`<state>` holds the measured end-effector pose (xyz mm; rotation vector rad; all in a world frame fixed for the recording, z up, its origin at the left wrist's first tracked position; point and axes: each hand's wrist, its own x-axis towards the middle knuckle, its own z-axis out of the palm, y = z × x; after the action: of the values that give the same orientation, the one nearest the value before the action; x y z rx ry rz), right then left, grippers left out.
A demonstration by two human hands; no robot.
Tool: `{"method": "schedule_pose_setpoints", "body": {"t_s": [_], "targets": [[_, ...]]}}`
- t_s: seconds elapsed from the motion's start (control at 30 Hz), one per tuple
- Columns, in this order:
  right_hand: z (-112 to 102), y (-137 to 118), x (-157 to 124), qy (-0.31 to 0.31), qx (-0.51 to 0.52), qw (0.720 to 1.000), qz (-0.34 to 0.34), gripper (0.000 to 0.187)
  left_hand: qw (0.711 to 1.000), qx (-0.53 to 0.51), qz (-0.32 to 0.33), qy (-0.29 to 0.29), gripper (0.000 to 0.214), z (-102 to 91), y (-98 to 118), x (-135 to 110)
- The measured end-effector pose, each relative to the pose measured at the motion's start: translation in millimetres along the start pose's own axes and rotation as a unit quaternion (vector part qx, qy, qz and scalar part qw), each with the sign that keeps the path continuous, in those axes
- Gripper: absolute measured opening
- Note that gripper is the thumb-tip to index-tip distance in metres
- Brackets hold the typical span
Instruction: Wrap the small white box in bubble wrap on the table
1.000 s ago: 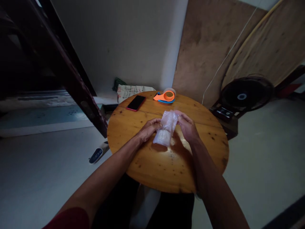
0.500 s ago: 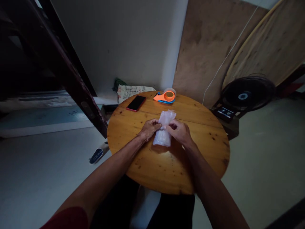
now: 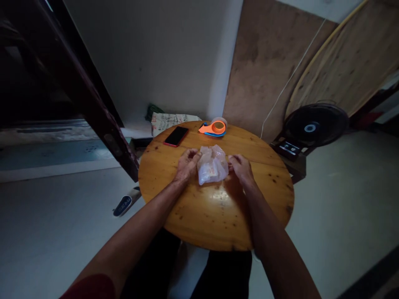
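Note:
A clear bubble-wrap bundle with something pale inside rests on the round wooden table. My left hand pinches its left edge with curled fingers. My right hand grips its right edge, fingers closed. The bundle is spread flat between both hands. Beyond it, at the table's far edge, lie an orange tape dispenser and a dark phone with a red rim.
A black fan stands on the floor to the right. A dark slanted beam rises at the left. A printed sack lies behind the table, wooden boards lean on the wall, and a small dark device lies on the floor.
The hands moved apart from a bunched, upright grip, and the bundle now lies spread wider and flatter between them. The camera shifted slightly.

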<state>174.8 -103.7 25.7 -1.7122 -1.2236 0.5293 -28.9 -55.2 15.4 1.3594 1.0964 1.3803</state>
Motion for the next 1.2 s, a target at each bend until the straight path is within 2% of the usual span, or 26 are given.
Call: {"method": "schedule_pose_setpoints", "body": {"t_s": [0.1,0.23,0.3,0.37,0.43,0.57,0.67,0.77,0.83,0.9,0.97,1.0,1.1,1.2], "targets": [[1,-3,-1,0.024,-0.048,0.998,-0.022,0.048,0.993,0.102,0.051,-0.042,0.034,-2.7,8,-5],[10,-4,-3,0.000,-0.134,0.991,-0.031,0.052,0.970,0.209,0.017,-0.126,0.037,-5.2,10,-9],[14,-3,-3,-0.023,-0.172,0.984,-0.031,0.051,0.967,0.195,0.000,-0.163,0.029,-6.1,8,-8],[15,-3,-3,-0.034,-0.199,0.979,-0.033,0.048,0.975,0.133,-0.023,-0.179,0.020,-6.6,5,-7],[11,-6,-2,-0.025,-0.215,0.976,-0.028,0.047,0.984,0.055,-0.056,-0.158,0.016,-6.8,3,-4],[-4,-14,-4,-0.006,-0.286,0.958,0.005,0.042,0.994,-0.067,-0.085,-0.027,0.012,-7.7,2,4],[-12,-18,-6,-0.025,-0.345,0.938,0.029,0.032,0.989,-0.078,-0.123,0.020,0.014,-9.8,-1,11],[-14,-16,-6,-0.043,-0.350,0.936,0.026,0.028,0.983,-0.072,-0.161,0.046,0.014,-12.2,-5,16],[-14,-13,-6,-0.017,-0.326,0.945,0.015,0.028,0.986,-0.061,-0.134,0.075,0.015,-13.4,-7,18],[-14,-12,-5,0.045,-0.272,0.961,-0.009,0.029,0.994,-0.037,-0.055,0.091,0.019,-14.0,-7,18],[-15,-14,-5,0.096,-0.172,0.979,-0.060,0.029,0.996,-0.007,0.034,0.078,0.022,-13.8,-4,14],[-15,-15,-5,0.101,-0.111,0.984,-0.091,0.029,0.996,0.009,0.066,0.057,0.022,-13.4,-2,11],[-14,-21,-7,0.030,0.021,0.986,-0.166,0.032,0.989,0.077,0.119,-0.029,0.021,-11.6,7,-1],[-11,-21,-8,-0.058,0.006,0.984,-0.171,0.040,0.978,0.130,0.130,-0.099,0.027,-10.5,14,-10]]}}
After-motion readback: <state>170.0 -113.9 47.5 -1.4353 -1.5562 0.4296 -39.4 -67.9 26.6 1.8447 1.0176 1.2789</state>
